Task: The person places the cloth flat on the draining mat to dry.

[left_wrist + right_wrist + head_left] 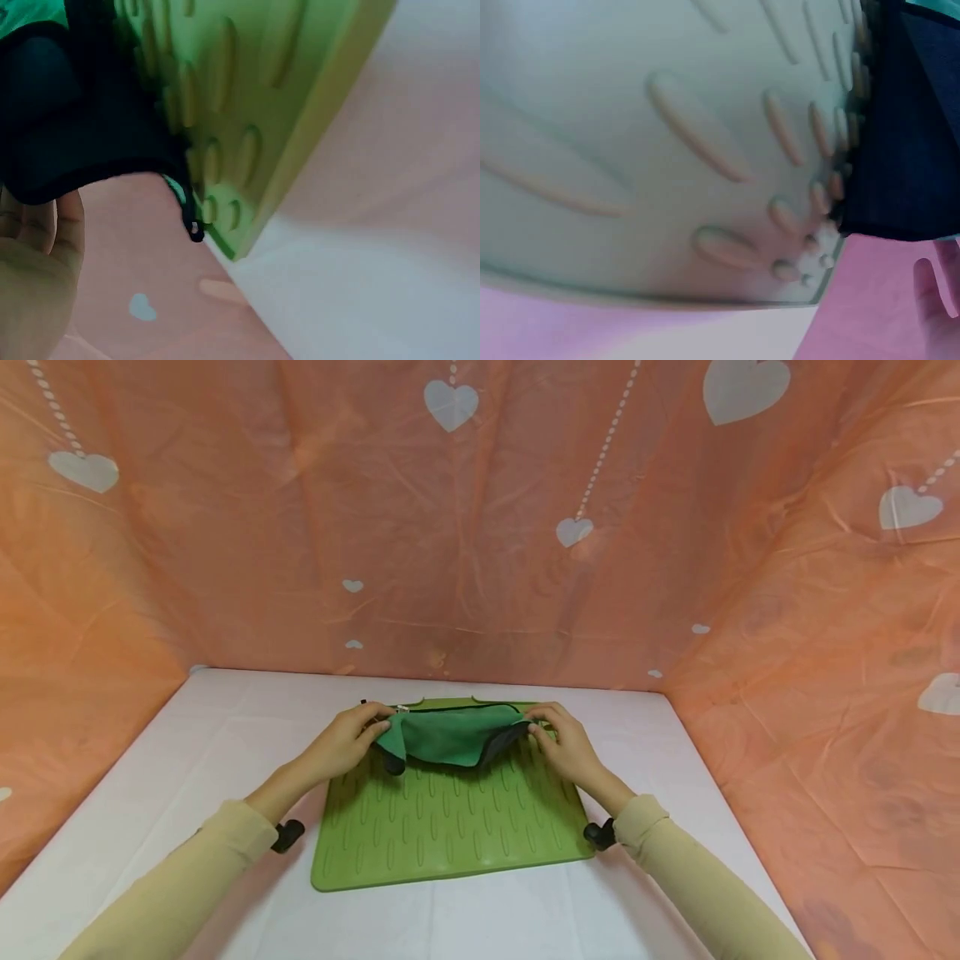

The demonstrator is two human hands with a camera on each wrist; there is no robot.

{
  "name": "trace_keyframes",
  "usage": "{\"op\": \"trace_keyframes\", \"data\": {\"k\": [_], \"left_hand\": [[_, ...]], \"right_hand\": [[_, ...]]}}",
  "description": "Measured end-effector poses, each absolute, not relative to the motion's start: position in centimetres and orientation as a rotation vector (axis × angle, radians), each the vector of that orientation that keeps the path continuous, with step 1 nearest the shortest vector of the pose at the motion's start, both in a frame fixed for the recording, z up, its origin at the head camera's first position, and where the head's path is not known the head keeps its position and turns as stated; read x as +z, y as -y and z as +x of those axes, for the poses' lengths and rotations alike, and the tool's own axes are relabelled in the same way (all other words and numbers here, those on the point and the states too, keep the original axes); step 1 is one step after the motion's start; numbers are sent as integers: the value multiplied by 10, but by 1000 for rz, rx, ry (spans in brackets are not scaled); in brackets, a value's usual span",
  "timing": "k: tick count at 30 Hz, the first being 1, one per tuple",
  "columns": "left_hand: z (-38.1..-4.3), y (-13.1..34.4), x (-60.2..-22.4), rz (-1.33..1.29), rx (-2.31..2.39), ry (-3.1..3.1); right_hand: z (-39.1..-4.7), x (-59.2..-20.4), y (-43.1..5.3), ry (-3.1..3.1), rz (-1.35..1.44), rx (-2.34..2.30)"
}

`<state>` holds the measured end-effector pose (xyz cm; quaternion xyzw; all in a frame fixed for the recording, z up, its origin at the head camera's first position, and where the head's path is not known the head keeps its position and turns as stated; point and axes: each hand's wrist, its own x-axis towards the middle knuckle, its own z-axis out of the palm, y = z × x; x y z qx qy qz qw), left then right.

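Observation:
A green fabric pouch (450,735) with black edging and a zipper along its top is stretched between my two hands over the far part of a green ribbed mat (457,827). Its left end is pinched by my left hand (352,739), close to the zipper pull (402,708). At the opposite end my right hand (562,743) pinches the corner, where dark fabric (501,743) folds into sight. The left wrist view shows the pouch's black side (90,127) near my fingers (69,217); the right wrist view shows a dark panel (904,165) above my fingertips (928,281).
The mat lies on a white-covered table (247,727). Orange sheeting (480,527) with white hearts hangs behind and on both sides. Black wrist devices (288,836) sit under both beige sleeves (690,860).

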<state>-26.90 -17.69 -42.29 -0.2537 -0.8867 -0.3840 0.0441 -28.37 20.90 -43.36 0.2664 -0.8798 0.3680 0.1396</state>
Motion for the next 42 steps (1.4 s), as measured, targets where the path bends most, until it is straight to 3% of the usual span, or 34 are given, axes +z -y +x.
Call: {"op": "trace_keyframes", "data": {"k": [20, 29, 42], "left_hand": [[-303, 173, -445, -840, -559, 2933], [-283, 174, -432, -863, -575, 2745], [-258, 177, -428, -1271, -240, 2495]], "right_hand": [[-307, -457, -227, 2796, 869, 776], [-284, -441, -223, 2745, 882, 718], [-257, -440, -202, 2675, 1210, 442]]}}
